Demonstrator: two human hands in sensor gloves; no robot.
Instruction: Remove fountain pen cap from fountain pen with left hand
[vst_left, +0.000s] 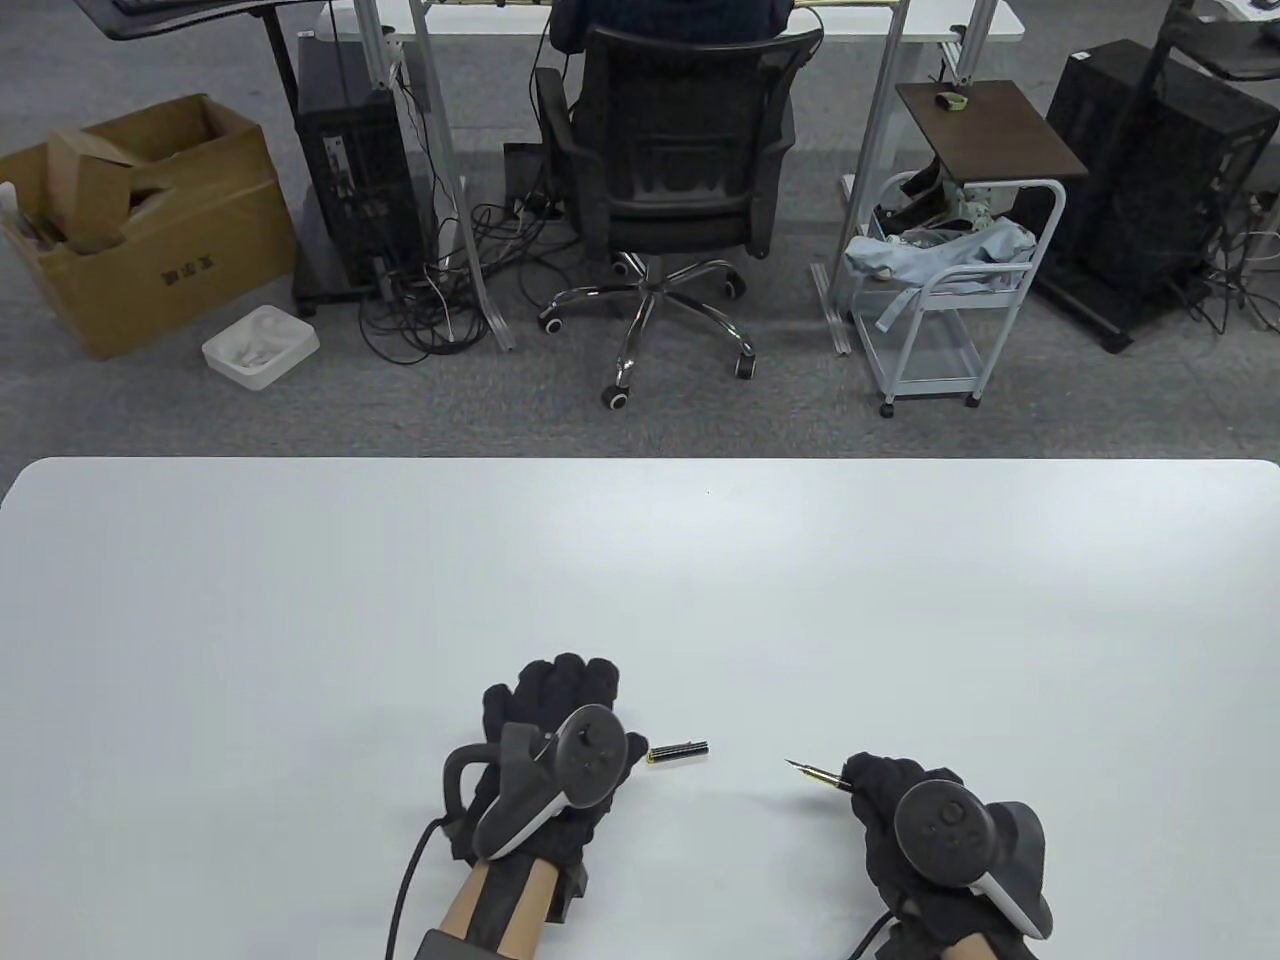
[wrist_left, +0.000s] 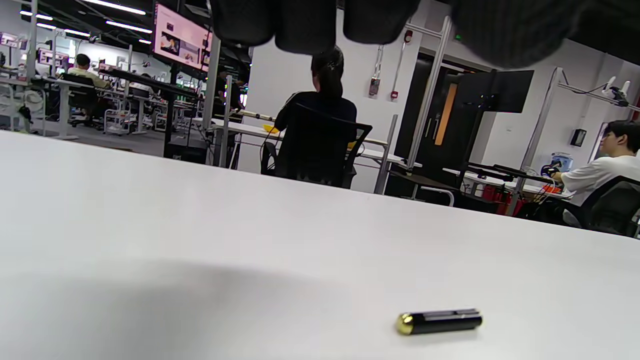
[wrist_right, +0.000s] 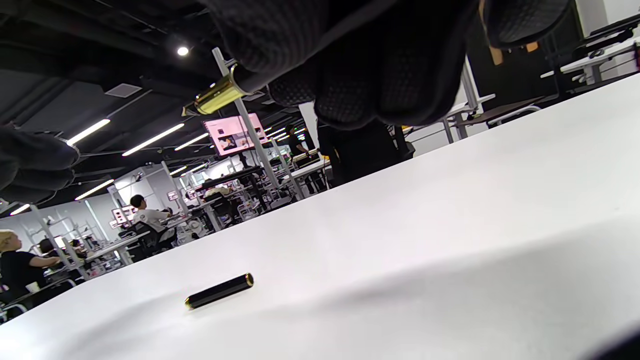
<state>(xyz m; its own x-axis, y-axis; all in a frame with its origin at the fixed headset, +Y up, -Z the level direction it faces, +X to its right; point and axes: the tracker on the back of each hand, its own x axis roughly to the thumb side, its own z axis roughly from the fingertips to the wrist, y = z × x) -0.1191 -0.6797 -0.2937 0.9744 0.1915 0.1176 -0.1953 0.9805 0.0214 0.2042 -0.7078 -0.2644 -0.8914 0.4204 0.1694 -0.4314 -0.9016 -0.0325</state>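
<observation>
Left hand (vst_left: 555, 760) in table view: fingers spread, holding nothing; fountain pen cap (vst_left: 679, 752) lies on the tabletop (vst_left: 640, 580) just off its thumb side. Right hand (vst_left: 925, 830) grips the fountain pen (vst_left: 820, 777), nib bare, pointing toward the cap.

Left wrist view: cap (wrist_left: 439, 321) lies alone below the fingers.

Right wrist view: pen (wrist_right: 220, 93) pinched firmly, cap (wrist_right: 219, 290) well apart. Separation looks done; keep the nib off the tabletop.

I'm looking at an open-plan lab office: desks (wrist_left: 250, 127), office chair (vst_left: 680, 170), computer towers (vst_left: 355, 190), wall screen (wrist_left: 181, 37), seated workers (wrist_left: 607, 165).
</observation>
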